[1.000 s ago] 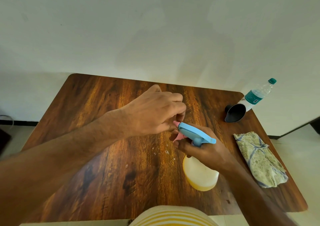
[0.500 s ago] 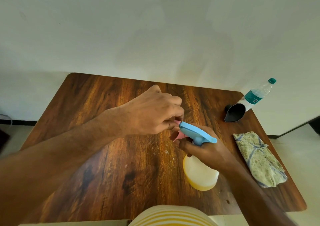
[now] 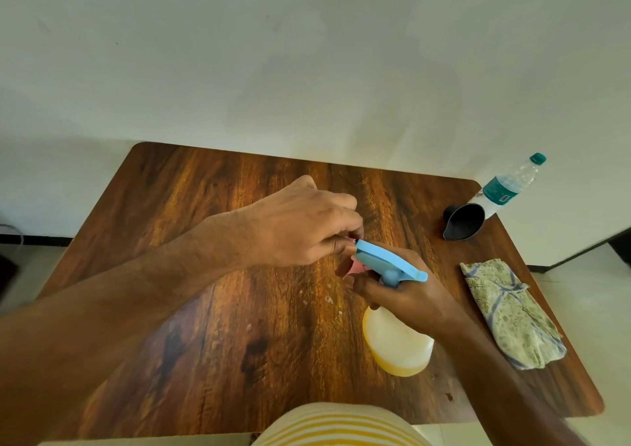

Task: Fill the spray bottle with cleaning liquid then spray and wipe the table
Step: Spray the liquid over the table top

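A spray bottle (image 3: pixel 396 343) with a pale body, yellowish liquid at its bottom, a blue spray head and a pink trigger is held above the wooden table (image 3: pixel 205 309). My right hand (image 3: pixel 406 295) grips its neck, fingers by the trigger. My left hand (image 3: pixel 304 227) pinches the nozzle tip at the front of the blue head; the nozzle itself is hidden by my fingers. A few small white droplets lie on the table below the nozzle. A folded patterned cloth (image 3: pixel 508 312) lies at the table's right side.
A clear plastic water bottle (image 3: pixel 508 186) with a teal cap and label stands at the far right corner, beside a small black funnel (image 3: pixel 462 222) lying on its side. A white wall rises behind the table. My striped yellow shirt shows at the near edge.
My left hand's fingers have shifted slightly at the nozzle tip, and the bottle has stayed in nearly the same place in my right hand.
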Tool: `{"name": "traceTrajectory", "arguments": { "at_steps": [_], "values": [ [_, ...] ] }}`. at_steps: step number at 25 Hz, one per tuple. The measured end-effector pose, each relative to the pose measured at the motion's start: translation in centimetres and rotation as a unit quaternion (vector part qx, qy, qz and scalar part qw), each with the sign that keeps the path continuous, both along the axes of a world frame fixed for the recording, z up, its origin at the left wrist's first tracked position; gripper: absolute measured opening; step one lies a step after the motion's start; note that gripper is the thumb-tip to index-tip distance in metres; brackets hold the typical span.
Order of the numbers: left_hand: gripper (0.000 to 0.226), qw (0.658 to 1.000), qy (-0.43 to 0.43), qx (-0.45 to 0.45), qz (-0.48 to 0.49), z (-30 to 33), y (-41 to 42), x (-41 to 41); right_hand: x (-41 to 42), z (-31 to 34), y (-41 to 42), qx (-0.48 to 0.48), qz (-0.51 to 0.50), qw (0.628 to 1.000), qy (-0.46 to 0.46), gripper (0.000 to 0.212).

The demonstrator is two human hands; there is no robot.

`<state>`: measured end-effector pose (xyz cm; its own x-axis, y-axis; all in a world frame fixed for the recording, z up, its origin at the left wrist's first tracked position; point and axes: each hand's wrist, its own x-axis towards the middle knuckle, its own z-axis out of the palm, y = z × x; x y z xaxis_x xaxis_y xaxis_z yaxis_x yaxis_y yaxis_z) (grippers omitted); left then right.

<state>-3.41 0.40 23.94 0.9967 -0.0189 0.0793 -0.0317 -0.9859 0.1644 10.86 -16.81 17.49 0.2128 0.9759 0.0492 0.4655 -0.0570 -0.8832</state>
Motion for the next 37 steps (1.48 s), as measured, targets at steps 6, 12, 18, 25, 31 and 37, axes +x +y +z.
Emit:
{"name": "traceTrajectory", "arguments": {
  "at_steps": [6, 12, 18, 25, 31, 37],
  "values": [
    [0.024, 0.999, -0.034, 0.037, -0.002, -0.2, -0.2, 0.2, 0.1, -0.1, -0.1, -0.009, -0.013, 1.000, -0.009, 0.016],
    [0.040, 1.000, -0.015, -0.008, 0.000, -0.2, -0.2, -0.1, 0.0, 0.0, -0.3, -0.009, -0.002, 1.000, -0.010, 0.009],
    [0.028, 1.000, 0.011, -0.003, -0.007, -0.1, 0.1, -0.2, -0.1, 0.0, -0.4, -0.019, -0.010, 1.000, -0.020, 0.018],
    [0.024, 0.999, -0.034, 0.009, -0.002, -0.6, -0.3, -0.3, -0.4, 0.0, -0.6, -0.024, -0.012, 1.000, -0.009, 0.022],
    [0.025, 0.999, -0.031, -0.004, 0.003, -0.5, -0.4, -0.6, -0.5, -0.3, -0.7, -0.025, -0.017, 1.000, -0.006, 0.032],
    [0.035, 0.999, -0.040, -0.006, 0.033, -0.5, -1.2, -0.7, -0.7, -0.3, -0.8, -0.026, -0.013, 0.999, 0.014, 0.022]
  ]
}}
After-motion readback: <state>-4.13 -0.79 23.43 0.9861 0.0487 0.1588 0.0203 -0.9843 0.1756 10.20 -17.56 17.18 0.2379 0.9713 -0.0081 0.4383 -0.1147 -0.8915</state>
